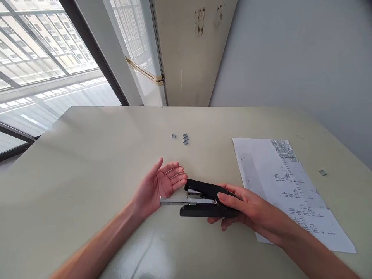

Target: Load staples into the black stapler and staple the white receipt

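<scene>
A black stapler [203, 211] lies sideways in my right hand [247, 209], whose fingers and thumb wrap round its hinge end. Its metal staple tray [186, 201] is slid out and points left, between the black top arm and the base. My left hand [165, 180] is open, palm up with fingers stretched, just left of the stapler. The end of the tray reaches the heel of that palm; whether they touch I cannot tell. Beyond my hands, several short strips of staples [185, 138] rest on the table, with a single small strip [173, 136] to their left.
A printed sheet of paper [261, 166] lies on the pale table [87, 174], partly behind my right forearm. Another piece of staple strip [323, 172] sits at the far right. A fridge [188, 58] stands beyond the table's back edge, with a window [43, 46] at the left.
</scene>
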A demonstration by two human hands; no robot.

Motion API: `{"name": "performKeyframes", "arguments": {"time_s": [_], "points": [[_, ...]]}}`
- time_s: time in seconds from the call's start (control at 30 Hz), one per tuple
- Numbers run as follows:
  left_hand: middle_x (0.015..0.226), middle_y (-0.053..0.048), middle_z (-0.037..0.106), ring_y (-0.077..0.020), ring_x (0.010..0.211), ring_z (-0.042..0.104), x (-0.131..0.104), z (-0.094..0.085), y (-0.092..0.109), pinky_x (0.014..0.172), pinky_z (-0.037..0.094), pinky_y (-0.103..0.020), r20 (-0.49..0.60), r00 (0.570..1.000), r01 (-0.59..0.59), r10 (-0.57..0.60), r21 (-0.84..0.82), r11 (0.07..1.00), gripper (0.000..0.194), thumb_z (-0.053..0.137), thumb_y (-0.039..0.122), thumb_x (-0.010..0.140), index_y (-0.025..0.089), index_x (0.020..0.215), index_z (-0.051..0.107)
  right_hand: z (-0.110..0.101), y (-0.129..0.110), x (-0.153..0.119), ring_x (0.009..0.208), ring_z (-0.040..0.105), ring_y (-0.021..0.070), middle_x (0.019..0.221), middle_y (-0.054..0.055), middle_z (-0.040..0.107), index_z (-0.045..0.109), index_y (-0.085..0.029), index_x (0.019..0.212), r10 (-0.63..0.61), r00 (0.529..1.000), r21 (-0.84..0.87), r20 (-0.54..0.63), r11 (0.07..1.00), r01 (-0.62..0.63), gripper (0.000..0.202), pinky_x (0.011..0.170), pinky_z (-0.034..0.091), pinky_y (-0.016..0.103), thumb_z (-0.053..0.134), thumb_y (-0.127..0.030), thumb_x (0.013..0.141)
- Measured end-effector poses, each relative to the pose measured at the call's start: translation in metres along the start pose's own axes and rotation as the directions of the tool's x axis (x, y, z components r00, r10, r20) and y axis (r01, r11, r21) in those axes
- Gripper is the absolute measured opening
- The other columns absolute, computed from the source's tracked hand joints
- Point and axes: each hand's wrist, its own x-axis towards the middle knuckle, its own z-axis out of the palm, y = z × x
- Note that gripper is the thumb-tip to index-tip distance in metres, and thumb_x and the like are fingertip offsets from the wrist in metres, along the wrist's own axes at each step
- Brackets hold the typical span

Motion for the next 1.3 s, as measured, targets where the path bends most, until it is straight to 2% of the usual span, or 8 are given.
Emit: {"name": "performKeyframes", "arguments": {"time_s": [0.27, 0.4, 0.53, 0.73, 0.87, 1.0, 1.13, 1.3], "points": [[0.091, -0.008, 0.066, -0.0184, 0.086, 0.069, 0.0, 0.004, -0.011, 0.09, 0.061, -0.034, -0.053, 0.999, -0.004, 0.001, -0.059, 0.998, 0.024, 0.056, 0.035, 0.102, 0.016, 0.092, 0.067, 0.008, 0.001, 0.0, 0.088, 0.079, 0.019, 0.116, 0.01, 0.076, 0.076, -0.019, 0.116, 0.023, 0.999, 0.206, -0.041, 0.978, -0.014, 0.036, 0.078, 0.068, 0.027, 0.071, -0.05, 0.098], [0.088, -0.005, 0.059, -0.0154, 0.086, 0.065, 0.004, 0.0, -0.011, 0.087, 0.059, -0.029, -0.057, 0.996, -0.075, 0.071, -0.06, 0.995, 0.014, 0.06, 0.025, 0.098, 0.017, 0.087, 0.064, 0.01, -0.002, -0.014, 0.086, 0.078, 0.0202, 0.11, 0.009, 0.076, 0.074, -0.021, 0.124, -0.006, 0.999, 0.109, -0.045, 0.994, 0.01, 0.042, 0.077, 0.068, 0.031, 0.07, -0.053, 0.097], [0.08, 0.001, 0.042, -0.0101, 0.067, 0.044, 0.001, -0.011, -0.003, 0.064, 0.047, -0.021, 0.01, 0.975, -0.22, 0.221, 0.16, 0.962, 0.023, 0.064, 0.032, 0.099, 0.016, 0.084, 0.061, 0.014, -0.007, -0.031, 0.088, 0.078, 0.0272, 0.104, 0.011, 0.078, 0.06, -0.023, 0.143, -0.1, 0.962, -0.088, -0.254, 0.993, 0.08, 0.065, 0.084, 0.065, 0.044, 0.072, -0.061, 0.093], [0.081, 0.003, 0.038, -0.0128, 0.067, 0.035, -0.014, -0.017, 0.001, 0.061, 0.037, -0.024, 0.082, 0.952, -0.27, 0.295, 0.68, 0.682, 0.043, 0.055, 0.052, 0.105, 0.022, 0.136, 0.061, 0.015, -0.009, -0.028, 0.089, 0.079, 0.0311, 0.099, 0.008, 0.079, 0.053, -0.029, 0.148, -0.333, 0.797, -0.398, -0.504, 0.908, 0.128, 0.073, 0.102, 0.055, 0.058, 0.068, -0.071, 0.09], [0.081, 0.003, 0.039, -0.0146, 0.068, 0.035, -0.02, -0.015, -0.007, 0.062, 0.036, -0.027, 0.181, 0.952, -0.287, 0.245, 0.801, 0.526, 0.059, 0.046, 0.052, 0.108, 0.023, 0.159, 0.046, 0.016, -0.007, -0.013, 0.092, 0.079, 0.0314, 0.107, 0.009, 0.079, 0.054, -0.029, 0.145, -0.392, 0.795, -0.448, -0.463, 0.877, 0.172, 0.069, 0.098, 0.059, 0.055, 0.068, -0.071, 0.091], [0.073, 0.005, 0.032, -0.0136, 0.063, 0.028, -0.02, -0.015, -0.009, 0.057, 0.027, -0.026, 0.274, 0.952, -0.307, 0.138, 0.847, 0.434, 0.052, 0.045, 0.04, 0.106, 0.022, 0.154, 0.055, 0.019, -0.003, 0.006, 0.093, 0.08, 0.0299, 0.116, 0.01, 0.077, 0.056, -0.028, 0.141, -0.468, 0.767, -0.486, -0.44, 0.842, 0.235, 0.064, 0.094, 0.062, 0.052, 0.067, -0.069, 0.092], [0.071, 0.006, 0.03, -0.0124, 0.061, 0.027, -0.017, -0.018, -0.004, 0.056, 0.026, -0.024, 0.141, 0.955, -0.279, 0.261, 0.725, 0.63, 0.044, 0.05, 0.035, 0.101, 0.02, 0.139, 0.064, 0.017, 0.001, 0.033, 0.096, 0.078, 0.0275, 0.122, 0.008, 0.076, 0.056, -0.03, 0.142, -0.559, 0.741, -0.612, -0.372, 0.748, 0.257, 0.058, 0.089, 0.063, 0.045, 0.065, -0.064, 0.095], [0.069, 0.009, 0.023, -0.0074, 0.055, 0.018, -0.012, -0.019, 0.001, 0.05, 0.018, -0.02, -0.041, 0.965, -0.235, 0.26, 0.306, 0.922, 0.013, 0.064, 0.029, 0.087, 0.018, 0.086, 0.057, 0.019, -0.002, 0.079, 0.092, 0.073, 0.0274, 0.115, 0.008, 0.077, 0.061, -0.026, 0.135, -0.739, 0.621, -0.808, -0.26, 0.519, 0.279, 0.049, 0.07, 0.061, 0.039, 0.063, -0.058, 0.097]]}}
